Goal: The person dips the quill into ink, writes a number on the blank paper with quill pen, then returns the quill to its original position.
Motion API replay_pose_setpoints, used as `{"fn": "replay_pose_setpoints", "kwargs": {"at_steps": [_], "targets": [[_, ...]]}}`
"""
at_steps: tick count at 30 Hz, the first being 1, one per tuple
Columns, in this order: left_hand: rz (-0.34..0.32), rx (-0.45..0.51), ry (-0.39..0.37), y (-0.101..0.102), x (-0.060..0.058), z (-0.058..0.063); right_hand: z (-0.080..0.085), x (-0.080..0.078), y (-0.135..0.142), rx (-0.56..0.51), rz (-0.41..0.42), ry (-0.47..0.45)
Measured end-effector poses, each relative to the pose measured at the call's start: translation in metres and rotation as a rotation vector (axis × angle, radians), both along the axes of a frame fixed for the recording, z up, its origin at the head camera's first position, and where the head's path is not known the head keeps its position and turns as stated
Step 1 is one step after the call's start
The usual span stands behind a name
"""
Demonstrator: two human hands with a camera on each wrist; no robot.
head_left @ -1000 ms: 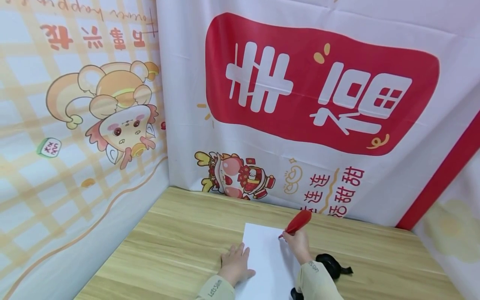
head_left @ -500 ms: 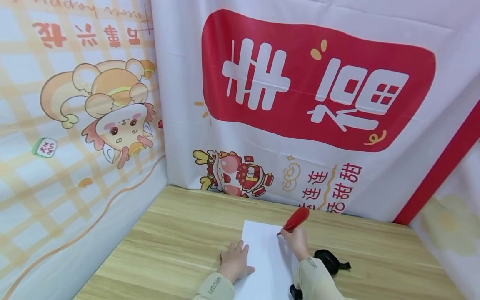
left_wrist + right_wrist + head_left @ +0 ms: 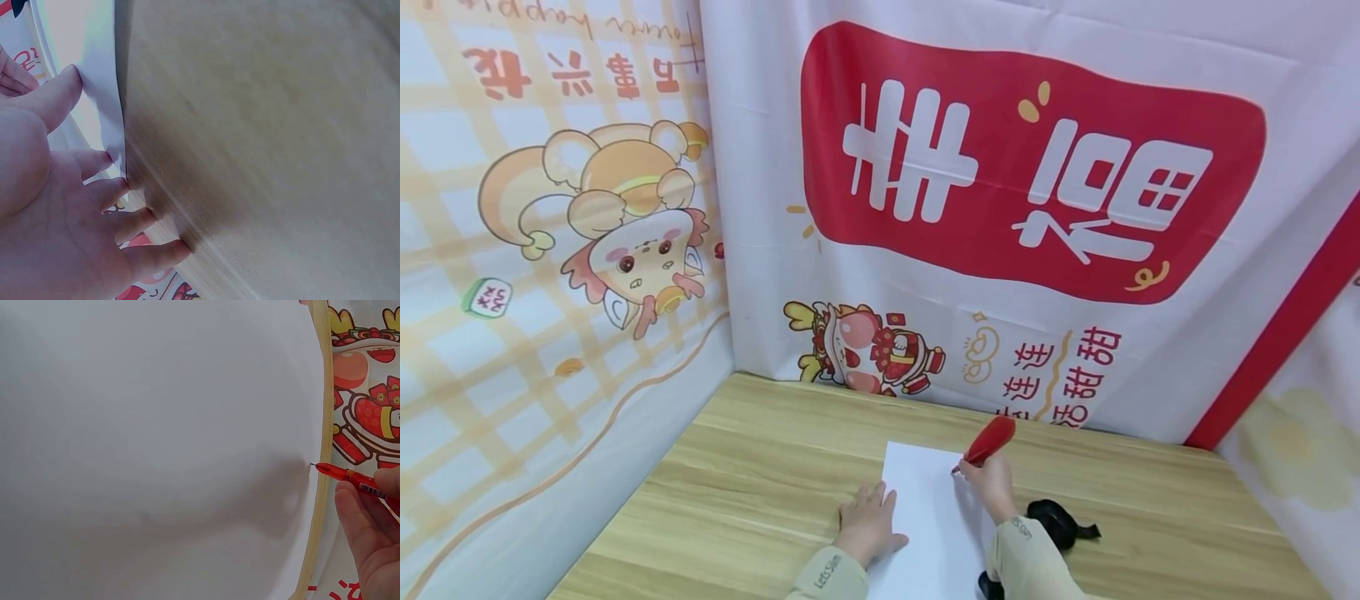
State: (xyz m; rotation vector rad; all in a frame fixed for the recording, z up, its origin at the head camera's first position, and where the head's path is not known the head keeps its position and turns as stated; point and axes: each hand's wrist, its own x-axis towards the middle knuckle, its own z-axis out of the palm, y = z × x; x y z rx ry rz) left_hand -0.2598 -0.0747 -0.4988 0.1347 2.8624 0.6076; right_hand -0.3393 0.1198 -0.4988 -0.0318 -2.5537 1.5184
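Observation:
My right hand pinches a slim red pen between thumb and fingers. The pen has a broad, feather-shaped red top, seen in the head view. Its fine tip meets the white sheet of paper near the sheet's far right corner. My left hand lies at the sheet's left edge, fingers spread and fairly straight. In the left wrist view, the thumb and some fingertips touch the paper, while other fingertips rest on the wood. No clear marks on the sheet can be made out.
The wood-grain table ends at a printed white cloth behind and a checked cloth on the left. Beside the right sleeve sits a black rounded object with a short tab; another black piece shows below the sleeve.
The head view has shifted slightly. Relative to the paper, the pen tip stays at almost the same spot, and the left hand remains at the left edge.

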Motion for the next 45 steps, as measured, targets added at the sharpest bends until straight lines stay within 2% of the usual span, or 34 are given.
{"fn": "replay_pose_setpoints", "kwargs": {"at_steps": [21, 30, 45], "targets": [[-0.008, -0.012, -0.002, 0.0, 0.001, 0.002, 0.0, 0.008, -0.004, -0.002, 0.035, -0.039], [-0.012, -0.021, 0.011, -0.001, 0.002, 0.001, -0.001, 0.01, -0.005, -0.004, 0.071, -0.028], [-0.014, -0.029, 0.019, 0.0, 0.001, 0.001, 0.002, 0.019, -0.008, 0.044, 0.094, -0.068]]}}
